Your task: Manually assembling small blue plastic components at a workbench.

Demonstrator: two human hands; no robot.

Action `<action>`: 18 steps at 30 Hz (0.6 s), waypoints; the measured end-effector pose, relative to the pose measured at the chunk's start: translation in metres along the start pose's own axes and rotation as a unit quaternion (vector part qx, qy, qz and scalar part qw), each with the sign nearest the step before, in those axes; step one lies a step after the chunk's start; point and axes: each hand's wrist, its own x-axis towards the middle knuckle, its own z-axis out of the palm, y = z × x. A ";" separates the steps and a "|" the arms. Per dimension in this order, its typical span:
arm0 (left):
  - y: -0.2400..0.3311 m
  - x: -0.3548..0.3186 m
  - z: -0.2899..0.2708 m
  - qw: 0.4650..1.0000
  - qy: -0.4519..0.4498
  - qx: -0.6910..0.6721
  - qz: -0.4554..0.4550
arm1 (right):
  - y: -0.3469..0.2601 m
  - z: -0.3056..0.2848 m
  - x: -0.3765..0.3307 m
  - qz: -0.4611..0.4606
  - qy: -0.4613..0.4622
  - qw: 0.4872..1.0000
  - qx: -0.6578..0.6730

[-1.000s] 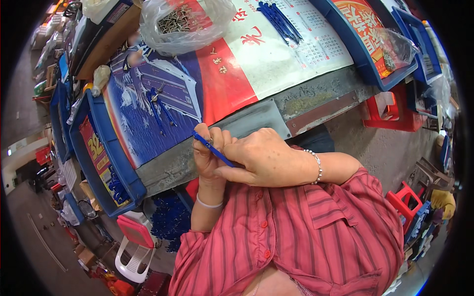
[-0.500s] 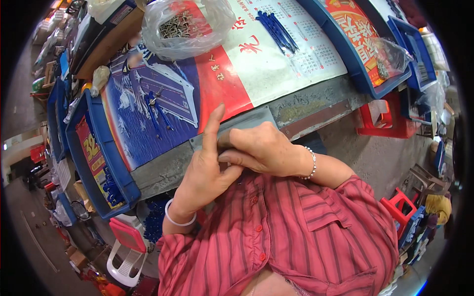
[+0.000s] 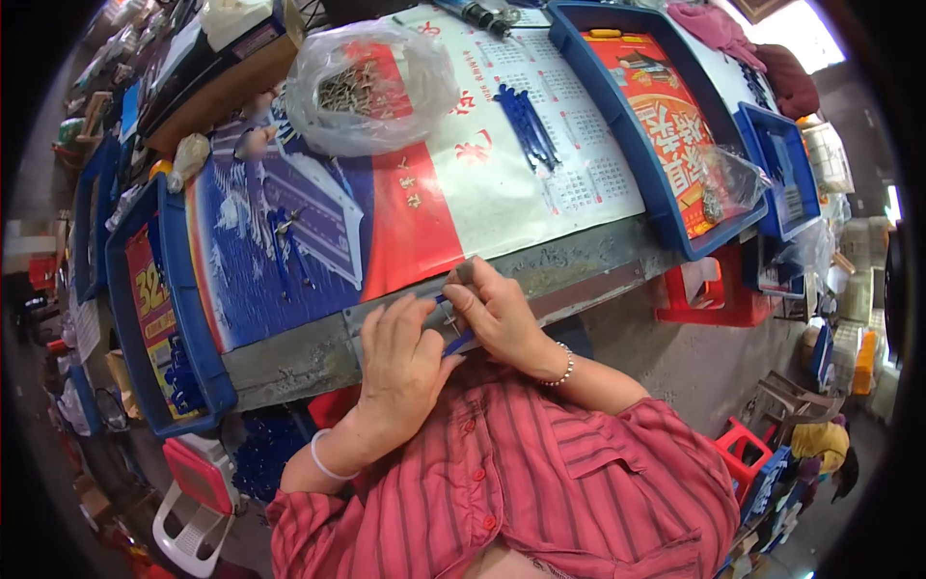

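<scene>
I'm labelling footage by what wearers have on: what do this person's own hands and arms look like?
The left hand has a plain, pale band at its wrist; the right hand, a bracelet of silvery beads. Neither wears a glove. The sleeves are pinkish red with dark stripes and leave the forearms uncovered.

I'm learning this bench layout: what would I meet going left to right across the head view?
Left blue tray, loose blue pieces, left hand, right hand, large right blue tray, smaller blue tray.
</scene>
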 end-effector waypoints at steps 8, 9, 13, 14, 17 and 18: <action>-0.038 -0.008 0.041 0.992 -0.028 -0.104 0.072 | 0.003 -0.035 -0.009 -0.180 -0.129 0.916 -0.335; -0.038 -0.007 0.040 0.991 -0.029 -0.108 0.069 | -0.002 -0.036 -0.010 -0.186 -0.151 0.907 -0.347; -0.039 -0.009 0.043 0.992 -0.033 -0.117 0.045 | -0.005 -0.038 -0.011 -0.176 -0.209 0.885 -0.377; -0.039 -0.010 0.043 0.991 -0.033 -0.119 0.045 | -0.005 -0.038 -0.011 -0.183 -0.217 0.879 -0.383; -0.039 -0.011 0.042 0.991 -0.034 -0.124 0.040 | -0.011 -0.041 -0.010 -0.195 -0.242 0.863 -0.398; -0.039 -0.013 0.043 0.991 -0.030 -0.121 0.044 | -0.010 -0.038 -0.011 -0.195 -0.244 0.863 -0.398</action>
